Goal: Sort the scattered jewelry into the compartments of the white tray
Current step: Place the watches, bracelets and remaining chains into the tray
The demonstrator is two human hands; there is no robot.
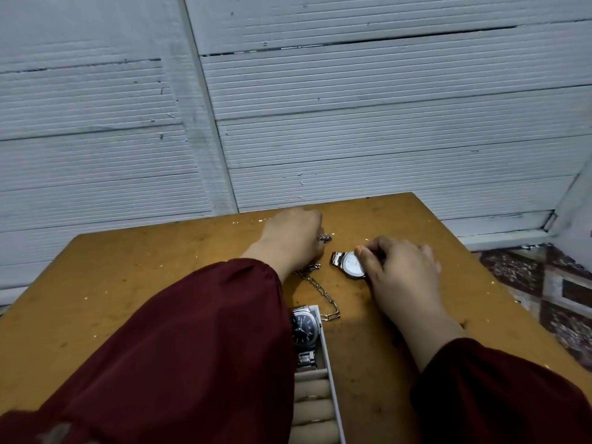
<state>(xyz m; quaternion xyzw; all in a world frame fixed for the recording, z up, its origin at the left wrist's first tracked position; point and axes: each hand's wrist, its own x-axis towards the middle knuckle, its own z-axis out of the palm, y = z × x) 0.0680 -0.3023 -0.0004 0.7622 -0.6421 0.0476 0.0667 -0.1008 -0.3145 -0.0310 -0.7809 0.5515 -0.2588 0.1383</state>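
The right hand [400, 267] pinches the white-faced watch [349, 266] lying on the table [160, 283]. The left hand [293, 238] curls by a small mesh piece [324, 237], and I cannot tell whether it grips it. This looks like pick-up. Next, lift the watch to the white tray [330, 357], beside the dark watch [302, 325].

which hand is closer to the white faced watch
Right. The right hand holds the white-faced watch at its case; the left hand is apart from it, farther back and to the left, by a small silver piece.
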